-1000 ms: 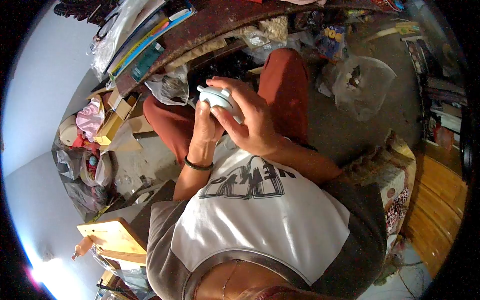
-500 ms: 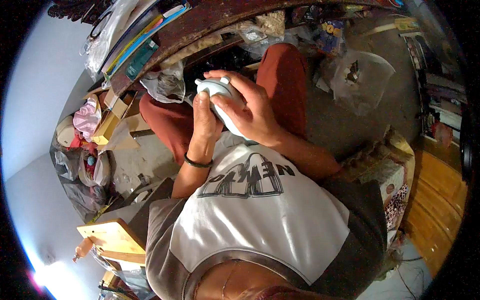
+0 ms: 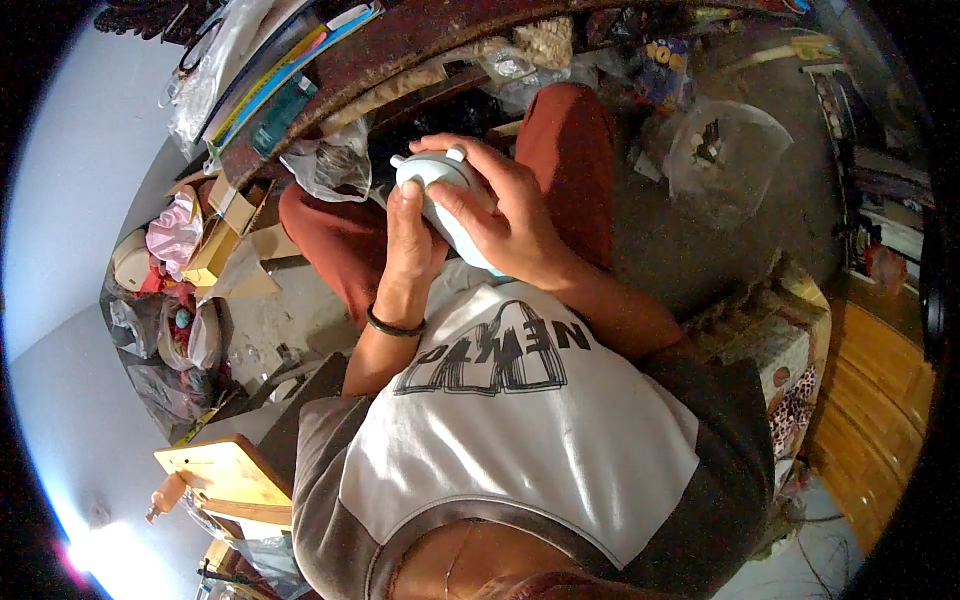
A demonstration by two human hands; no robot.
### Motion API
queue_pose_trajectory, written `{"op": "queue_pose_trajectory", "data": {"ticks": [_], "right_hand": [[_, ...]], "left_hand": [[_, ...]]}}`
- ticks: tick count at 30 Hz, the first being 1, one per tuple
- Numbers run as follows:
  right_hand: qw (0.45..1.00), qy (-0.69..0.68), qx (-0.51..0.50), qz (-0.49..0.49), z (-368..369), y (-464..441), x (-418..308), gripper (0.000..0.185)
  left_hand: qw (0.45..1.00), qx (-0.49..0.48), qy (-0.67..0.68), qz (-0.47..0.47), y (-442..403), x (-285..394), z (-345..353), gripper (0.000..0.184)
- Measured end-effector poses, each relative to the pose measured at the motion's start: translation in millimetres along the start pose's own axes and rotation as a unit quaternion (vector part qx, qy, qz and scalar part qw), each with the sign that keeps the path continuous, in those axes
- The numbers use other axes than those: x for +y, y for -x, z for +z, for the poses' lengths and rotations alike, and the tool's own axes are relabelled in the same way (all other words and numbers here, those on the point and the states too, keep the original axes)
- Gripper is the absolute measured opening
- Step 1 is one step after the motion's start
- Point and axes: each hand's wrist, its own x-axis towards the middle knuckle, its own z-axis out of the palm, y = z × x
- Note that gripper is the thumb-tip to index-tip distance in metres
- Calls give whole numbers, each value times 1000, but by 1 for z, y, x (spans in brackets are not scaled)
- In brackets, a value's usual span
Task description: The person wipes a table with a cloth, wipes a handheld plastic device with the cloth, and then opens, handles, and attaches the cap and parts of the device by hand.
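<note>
Between my two hands is a pale blue-white rounded object (image 3: 431,171) with two small ear-like knobs on its top end and a seam near that end. Its longer body slants down toward my shirt; I cannot make out its exact kind. My left hand (image 3: 408,235), below a dark bracelet (image 3: 395,326), grips it from the left with the thumb pressed against the upper part. Wrapped round the right side is my right hand (image 3: 505,215), its thumb lying across the front and its fingers over the far side. Parts of the object are hidden by both hands.
Ahead runs a dark wooden edge (image 3: 420,50) with books (image 3: 275,90) and a clear plastic bag (image 3: 332,170) beside it. Cardboard boxes (image 3: 215,250) and bags stand at left. A translucent bag (image 3: 735,165) lies on the floor at right, near a wooden cabinet (image 3: 870,400).
Both hands keep their hold on the pale object. My right thumb has shifted slightly, and the object's top has tilted a little, showing more of its front.
</note>
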Motion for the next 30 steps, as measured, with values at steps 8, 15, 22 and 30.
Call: {"op": "queue_pose_trajectory", "data": {"ticks": [8,15,22,30], "right_hand": [[991,131,-3,-36,-3,0,-4,37],[988,139,23,-70,-3,6,-8,42],[985,149,28,-81,-3,10,-8,45],[976,140,56,-159,8,15,-11,57]], "left_hand": [[1000,-2,19,-4,0,-2,-2,72],[999,-29,-29,-16,1,3,-7,72],[998,-47,-31,-31,7,7,-14,75],[961,0,-231,153,10,57,4,75]]}}
